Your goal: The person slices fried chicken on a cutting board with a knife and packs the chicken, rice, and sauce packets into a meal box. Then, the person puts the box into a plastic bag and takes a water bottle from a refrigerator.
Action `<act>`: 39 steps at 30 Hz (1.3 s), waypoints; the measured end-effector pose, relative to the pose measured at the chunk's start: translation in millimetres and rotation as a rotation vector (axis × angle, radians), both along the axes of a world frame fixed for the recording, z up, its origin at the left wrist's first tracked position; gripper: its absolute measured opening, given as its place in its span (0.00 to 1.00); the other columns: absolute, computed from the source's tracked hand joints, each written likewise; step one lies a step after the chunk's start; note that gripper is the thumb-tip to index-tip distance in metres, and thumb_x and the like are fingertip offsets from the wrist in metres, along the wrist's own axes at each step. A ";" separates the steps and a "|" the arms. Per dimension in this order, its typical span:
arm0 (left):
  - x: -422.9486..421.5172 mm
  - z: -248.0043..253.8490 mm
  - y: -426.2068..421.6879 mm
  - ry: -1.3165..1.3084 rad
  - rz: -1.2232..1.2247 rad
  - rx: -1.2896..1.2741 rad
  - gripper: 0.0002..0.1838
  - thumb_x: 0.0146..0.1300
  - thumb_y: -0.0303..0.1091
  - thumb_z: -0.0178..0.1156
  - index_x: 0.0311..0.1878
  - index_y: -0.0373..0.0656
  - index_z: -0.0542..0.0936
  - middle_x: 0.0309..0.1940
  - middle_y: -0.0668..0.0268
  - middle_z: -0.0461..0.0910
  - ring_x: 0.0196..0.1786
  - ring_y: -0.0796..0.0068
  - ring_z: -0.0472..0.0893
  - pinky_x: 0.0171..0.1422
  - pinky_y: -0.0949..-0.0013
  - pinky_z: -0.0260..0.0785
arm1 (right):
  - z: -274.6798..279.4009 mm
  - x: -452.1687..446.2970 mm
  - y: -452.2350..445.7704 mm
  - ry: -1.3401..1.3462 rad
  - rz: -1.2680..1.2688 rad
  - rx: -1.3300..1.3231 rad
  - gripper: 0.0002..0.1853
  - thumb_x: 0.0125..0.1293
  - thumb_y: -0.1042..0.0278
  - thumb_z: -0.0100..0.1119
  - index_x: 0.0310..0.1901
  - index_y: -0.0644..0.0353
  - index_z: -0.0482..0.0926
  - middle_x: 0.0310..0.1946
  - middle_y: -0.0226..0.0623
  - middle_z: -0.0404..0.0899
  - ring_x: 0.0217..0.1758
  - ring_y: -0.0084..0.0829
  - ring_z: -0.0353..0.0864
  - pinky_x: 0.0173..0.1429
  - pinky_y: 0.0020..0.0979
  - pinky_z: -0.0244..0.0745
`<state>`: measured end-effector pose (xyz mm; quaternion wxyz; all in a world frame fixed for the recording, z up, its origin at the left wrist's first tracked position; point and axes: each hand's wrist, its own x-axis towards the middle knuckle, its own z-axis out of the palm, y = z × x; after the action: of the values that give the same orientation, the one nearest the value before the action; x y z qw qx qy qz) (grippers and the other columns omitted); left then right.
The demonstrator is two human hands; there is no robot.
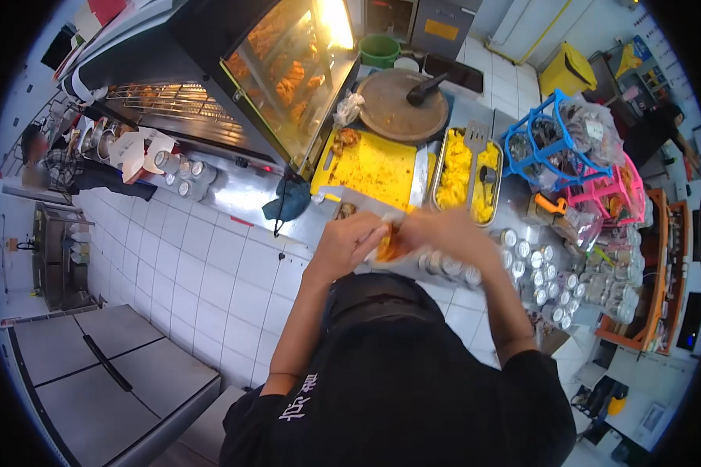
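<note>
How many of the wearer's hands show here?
2: the left hand beside the orange-brown item; the right hand, blurred, on its other side. Some fingers are hidden.

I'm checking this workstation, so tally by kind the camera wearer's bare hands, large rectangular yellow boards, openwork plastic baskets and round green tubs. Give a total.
Bare hands, left hand and right hand: 2
Large rectangular yellow board: 1
Openwork plastic baskets, blue basket and pink basket: 2
Round green tub: 1
Total: 6
</note>
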<state>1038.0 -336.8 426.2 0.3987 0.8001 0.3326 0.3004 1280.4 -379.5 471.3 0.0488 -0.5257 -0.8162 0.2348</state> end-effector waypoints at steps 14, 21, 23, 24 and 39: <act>4.6 -0.4 4.6 -0.174 -0.113 0.097 0.06 0.68 0.30 0.65 0.37 0.37 0.83 0.34 0.61 0.85 0.32 0.62 0.84 0.37 0.65 0.75 | 16.3 -27.2 -24.1 0.010 0.297 0.035 0.12 0.69 0.53 0.63 0.42 0.51 0.82 0.25 0.37 0.82 0.28 0.32 0.87 0.28 0.36 0.77; -1.5 8.7 10.8 -0.165 -0.195 0.130 0.05 0.67 0.29 0.66 0.39 0.37 0.84 0.35 0.60 0.85 0.33 0.61 0.84 0.37 0.64 0.75 | 41.6 -26.8 -21.6 0.208 0.367 -0.037 0.12 0.68 0.62 0.59 0.36 0.62 0.84 0.20 0.38 0.81 0.22 0.38 0.86 0.23 0.40 0.75; -1.1 12.5 4.0 -0.098 -0.100 0.096 0.05 0.66 0.28 0.67 0.39 0.37 0.84 0.35 0.60 0.85 0.33 0.61 0.84 0.37 0.64 0.75 | 27.6 -32.1 -31.6 0.054 0.275 0.044 0.08 0.65 0.61 0.62 0.38 0.55 0.83 0.24 0.36 0.82 0.26 0.39 0.86 0.27 0.40 0.75; 1.9 8.6 8.1 -0.132 -0.098 0.162 0.05 0.65 0.29 0.68 0.40 0.37 0.84 0.34 0.61 0.85 0.33 0.60 0.84 0.37 0.63 0.75 | 27.2 -33.4 -32.0 -0.032 0.228 0.096 0.07 0.64 0.60 0.63 0.39 0.51 0.83 0.26 0.35 0.82 0.28 0.39 0.86 0.29 0.41 0.75; -1.3 14.9 14.9 -0.313 -0.180 0.190 0.04 0.63 0.26 0.69 0.39 0.36 0.85 0.37 0.59 0.87 0.36 0.60 0.87 0.39 0.64 0.77 | 50.0 -23.5 -32.3 0.301 0.375 -0.055 0.04 0.63 0.62 0.63 0.38 0.49 0.84 0.30 0.33 0.86 0.32 0.37 0.87 0.33 0.37 0.79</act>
<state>1036.7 -321.9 441.1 0.3933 0.8042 0.1640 0.4143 1256.9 -411.9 521.3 0.1113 -0.3252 -0.8763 0.3374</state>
